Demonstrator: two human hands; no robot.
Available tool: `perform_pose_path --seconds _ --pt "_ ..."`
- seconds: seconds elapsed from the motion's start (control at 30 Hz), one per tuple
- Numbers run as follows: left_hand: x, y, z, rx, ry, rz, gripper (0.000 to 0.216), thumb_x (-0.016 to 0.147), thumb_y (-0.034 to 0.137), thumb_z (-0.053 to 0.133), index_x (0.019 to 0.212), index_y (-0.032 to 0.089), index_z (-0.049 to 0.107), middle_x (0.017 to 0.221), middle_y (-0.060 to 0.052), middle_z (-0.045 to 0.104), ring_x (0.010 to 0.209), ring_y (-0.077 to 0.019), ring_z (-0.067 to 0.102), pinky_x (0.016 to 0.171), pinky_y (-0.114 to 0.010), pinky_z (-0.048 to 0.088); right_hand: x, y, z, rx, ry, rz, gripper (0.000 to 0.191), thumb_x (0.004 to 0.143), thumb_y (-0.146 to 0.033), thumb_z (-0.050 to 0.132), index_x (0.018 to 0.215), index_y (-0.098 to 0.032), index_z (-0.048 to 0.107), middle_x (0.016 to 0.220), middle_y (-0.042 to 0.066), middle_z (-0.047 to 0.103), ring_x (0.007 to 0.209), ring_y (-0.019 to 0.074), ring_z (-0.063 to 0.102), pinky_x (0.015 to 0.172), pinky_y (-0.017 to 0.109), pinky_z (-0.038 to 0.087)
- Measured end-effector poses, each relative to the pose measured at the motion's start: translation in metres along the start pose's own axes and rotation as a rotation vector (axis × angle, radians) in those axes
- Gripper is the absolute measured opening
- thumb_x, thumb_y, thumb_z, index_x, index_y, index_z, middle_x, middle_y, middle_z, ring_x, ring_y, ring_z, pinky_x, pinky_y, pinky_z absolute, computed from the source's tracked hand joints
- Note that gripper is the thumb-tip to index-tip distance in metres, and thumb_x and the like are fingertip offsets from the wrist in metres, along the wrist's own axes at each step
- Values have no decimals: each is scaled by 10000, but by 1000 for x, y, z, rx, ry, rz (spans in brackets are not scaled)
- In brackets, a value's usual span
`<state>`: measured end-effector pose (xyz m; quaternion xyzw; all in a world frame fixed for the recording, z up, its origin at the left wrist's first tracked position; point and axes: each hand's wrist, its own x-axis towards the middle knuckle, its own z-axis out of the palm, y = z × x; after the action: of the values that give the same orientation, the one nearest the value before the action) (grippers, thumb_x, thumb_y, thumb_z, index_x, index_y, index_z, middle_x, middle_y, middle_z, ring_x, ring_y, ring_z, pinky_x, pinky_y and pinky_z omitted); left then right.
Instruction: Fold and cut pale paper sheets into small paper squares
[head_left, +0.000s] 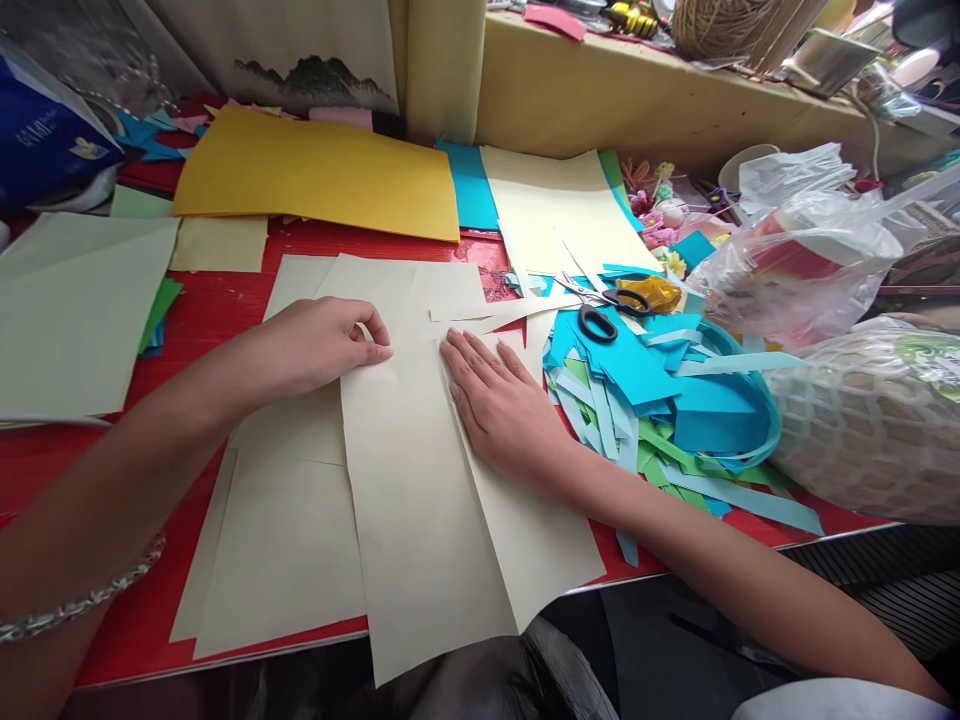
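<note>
A long cream paper sheet (427, 540) lies in front of me, its lower end hanging past the table's front edge. At its upper left, the fingers of my left hand (319, 340) are closed, thumb and forefinger pinched together at the sheet. My right hand (502, 400) lies flat on the paper's right side with its fingers stretched out. Under that palm, a right-hand paper flap (532, 540) meets the long sheet along a slanting edge. More cream sheets (285, 550) lie beneath and to the left. Thin cream strips (480, 316) rest just beyond my right fingertips.
Black-handled scissors (598, 322) lie on blue and green paper scraps (622, 400) at the right. Yellow paper (322, 175) and a cream stack (562, 200) sit at the back of the red table (300, 240). A netted bundle (870, 420) and plastic bag (810, 250) stand far right.
</note>
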<state>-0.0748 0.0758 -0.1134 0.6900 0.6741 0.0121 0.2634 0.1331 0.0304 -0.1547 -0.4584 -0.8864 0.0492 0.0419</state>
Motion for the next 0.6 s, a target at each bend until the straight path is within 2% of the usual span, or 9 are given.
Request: perform_pose_path --seconds 0.6 --pt "-1 -2 1 21 -12 4 347 683 561 506 852 280 621 932 -33 685 855 -270 598 647 -332 410 0 1 0 -2 -7 -1 527 972 -255 156 1461 -90 259 1540 77 197 1426 195 162 1164 431 153"
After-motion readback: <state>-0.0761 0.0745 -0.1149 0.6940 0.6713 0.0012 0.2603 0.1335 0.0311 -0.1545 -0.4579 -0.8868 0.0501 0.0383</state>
